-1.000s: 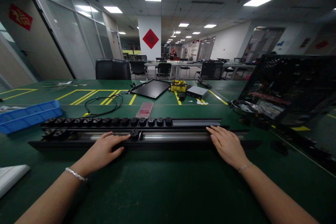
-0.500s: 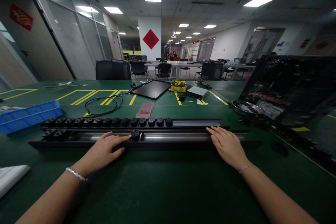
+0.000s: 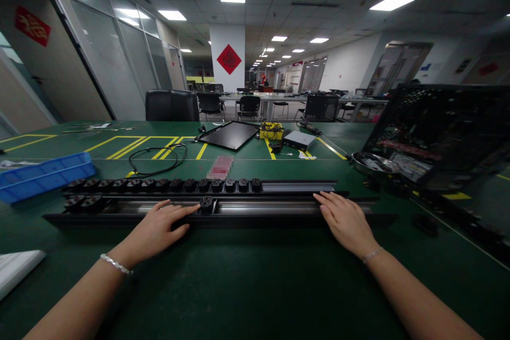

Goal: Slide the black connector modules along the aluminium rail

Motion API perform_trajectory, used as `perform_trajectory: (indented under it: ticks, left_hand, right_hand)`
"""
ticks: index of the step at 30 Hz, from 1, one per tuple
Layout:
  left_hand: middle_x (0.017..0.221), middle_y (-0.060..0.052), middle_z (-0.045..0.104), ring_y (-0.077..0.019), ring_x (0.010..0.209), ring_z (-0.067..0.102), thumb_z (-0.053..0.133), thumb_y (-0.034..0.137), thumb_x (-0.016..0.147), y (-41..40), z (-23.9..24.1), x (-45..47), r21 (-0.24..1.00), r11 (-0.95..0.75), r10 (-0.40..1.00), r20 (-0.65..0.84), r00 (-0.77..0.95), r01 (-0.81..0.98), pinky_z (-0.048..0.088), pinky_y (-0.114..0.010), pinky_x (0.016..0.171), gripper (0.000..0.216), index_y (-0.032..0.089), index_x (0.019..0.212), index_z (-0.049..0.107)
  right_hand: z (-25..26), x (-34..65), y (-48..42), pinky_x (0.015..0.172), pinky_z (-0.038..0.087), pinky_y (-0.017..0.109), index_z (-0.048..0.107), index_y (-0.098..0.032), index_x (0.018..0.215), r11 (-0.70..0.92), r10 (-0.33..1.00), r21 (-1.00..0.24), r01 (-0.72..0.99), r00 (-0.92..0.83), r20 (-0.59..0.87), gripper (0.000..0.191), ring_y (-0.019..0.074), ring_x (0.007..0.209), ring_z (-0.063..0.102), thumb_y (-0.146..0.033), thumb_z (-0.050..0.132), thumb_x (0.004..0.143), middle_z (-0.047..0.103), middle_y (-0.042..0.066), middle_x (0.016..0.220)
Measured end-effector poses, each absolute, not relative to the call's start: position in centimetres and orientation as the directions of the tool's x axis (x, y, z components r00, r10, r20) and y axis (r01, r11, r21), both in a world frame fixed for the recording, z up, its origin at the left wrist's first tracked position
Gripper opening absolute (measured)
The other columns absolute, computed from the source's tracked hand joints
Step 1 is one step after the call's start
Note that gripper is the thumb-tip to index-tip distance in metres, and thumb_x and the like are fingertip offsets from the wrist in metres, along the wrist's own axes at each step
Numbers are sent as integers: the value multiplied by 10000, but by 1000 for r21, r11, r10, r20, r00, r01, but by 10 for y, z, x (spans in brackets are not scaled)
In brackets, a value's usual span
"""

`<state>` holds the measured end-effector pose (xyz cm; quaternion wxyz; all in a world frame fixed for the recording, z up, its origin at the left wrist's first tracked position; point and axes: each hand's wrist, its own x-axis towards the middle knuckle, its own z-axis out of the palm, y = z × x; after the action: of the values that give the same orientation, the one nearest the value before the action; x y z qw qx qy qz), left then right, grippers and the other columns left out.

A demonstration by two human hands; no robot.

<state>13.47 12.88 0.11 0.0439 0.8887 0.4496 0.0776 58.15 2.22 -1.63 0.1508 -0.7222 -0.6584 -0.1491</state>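
Note:
My left hand (image 3: 161,227) lies across the front metal channel (image 3: 263,208), fingers stretched out, its index fingertip at the side of a small black socket module (image 3: 206,203) seated in that channel. My right hand (image 3: 343,219) rests with fingers extended over the right part of the channel, its fingertips near the strip's back edge. Two more socket modules (image 3: 92,203) sit at the channel's left end. Behind it runs a second rail (image 3: 297,186), holding a row of several black socket modules (image 3: 189,185) with its right part bare.
A blue bin (image 3: 45,176) is at the left and a white object (image 3: 18,271) lies nearer. Beyond the rails are a black cable (image 3: 157,162), a black panel (image 3: 229,135), a yellow box (image 3: 271,130) and a grey box (image 3: 299,140). A metal bowl (image 3: 374,162) and large black case (image 3: 442,127) stand right.

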Motion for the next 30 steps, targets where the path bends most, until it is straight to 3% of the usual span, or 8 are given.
perform_trajectory:
  ticks: [30]
  left_hand:
    - [1342, 29, 529, -189, 1214, 488, 427, 413, 856, 128, 3, 138, 115, -582, 813, 50, 580, 805, 137, -493, 1119, 503, 397, 1356, 371]
  right_hand:
    - [-16, 581, 22, 993, 342, 444, 539, -295, 1272, -97, 907, -21, 995, 97, 409, 460, 215, 1230, 451, -399, 244, 935, 554, 13, 1306]
